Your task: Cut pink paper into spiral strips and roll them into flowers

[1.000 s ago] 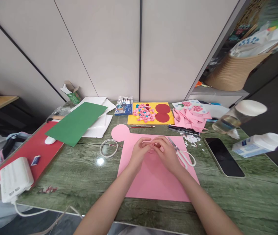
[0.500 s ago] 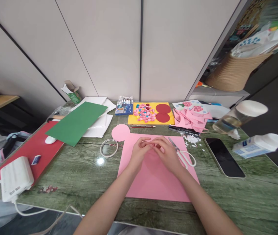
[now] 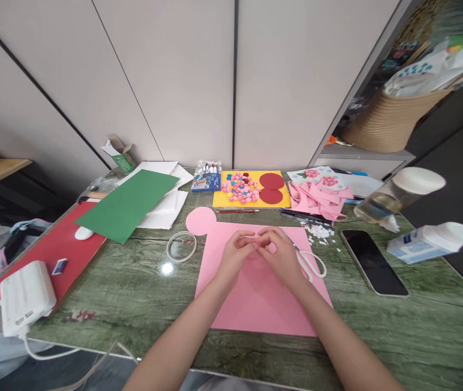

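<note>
Over a pink sheet of paper [image 3: 255, 304], my left hand [image 3: 237, 252] and my right hand [image 3: 280, 255] meet fingertip to fingertip. Both are closed in a pinch, and whatever lies between the fingers is too small and too hidden to make out. White-handled scissors [image 3: 319, 266] lie on the sheet's right side, their blades partly behind my right hand. A pink paper circle [image 3: 201, 221] touches the sheet's upper left corner. Left of the sheet lies a white ring [image 3: 169, 251] on the green table.
Behind the sheet, a yellow card [image 3: 219, 202] bears small coloured balls [image 3: 241, 187] and two dark red circles [image 3: 271, 196]. Pink paper scraps [image 3: 321, 198], a phone [image 3: 373, 263] and a white bottle [image 3: 432, 241] are at right. Green paper [image 3: 129, 203] and a power bank [image 3: 27, 296] are at left.
My fingers have shifted slightly against each other, and both hands sit a touch further right. Everything else on the table stays where it was.
</note>
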The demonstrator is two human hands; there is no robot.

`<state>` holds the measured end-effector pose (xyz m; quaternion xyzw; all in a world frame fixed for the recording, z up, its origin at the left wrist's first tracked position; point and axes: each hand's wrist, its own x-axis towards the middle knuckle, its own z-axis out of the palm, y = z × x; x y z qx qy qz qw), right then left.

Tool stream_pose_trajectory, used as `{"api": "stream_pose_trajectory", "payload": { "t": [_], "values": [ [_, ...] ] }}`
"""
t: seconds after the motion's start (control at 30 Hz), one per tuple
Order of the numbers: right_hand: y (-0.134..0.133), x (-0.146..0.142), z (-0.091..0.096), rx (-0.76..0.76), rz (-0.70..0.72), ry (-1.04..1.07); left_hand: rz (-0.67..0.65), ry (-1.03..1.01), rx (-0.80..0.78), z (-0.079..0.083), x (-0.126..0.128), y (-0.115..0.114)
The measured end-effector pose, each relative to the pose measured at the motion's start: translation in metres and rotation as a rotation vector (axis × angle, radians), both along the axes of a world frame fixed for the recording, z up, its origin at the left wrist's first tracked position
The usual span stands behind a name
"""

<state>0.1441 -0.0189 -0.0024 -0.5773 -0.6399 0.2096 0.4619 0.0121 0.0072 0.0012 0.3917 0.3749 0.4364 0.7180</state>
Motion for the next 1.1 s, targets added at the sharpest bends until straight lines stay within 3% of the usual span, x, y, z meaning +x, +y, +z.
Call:
{"api": "stream_pose_trajectory", "payload": {
  "t": [0.37, 0.7, 1.1],
  "values": [
    [-0.001, -0.002, 0.002, 0.02, -0.002, -0.012, 0.045, 0.015, 0.004, 0.0, 0.0, 0.001],
    [0.001, 0.001, -0.007, 0.032, 0.127, -0.05, 0.051, 0.019, 0.017, -0.005, -0.003, 0.003],
    [0.0, -0.001, -0.003, 0.038, 0.015, -0.012, 0.016, 0.003, 0.008, -0.001, 0.001, 0.0]
  ]
}}
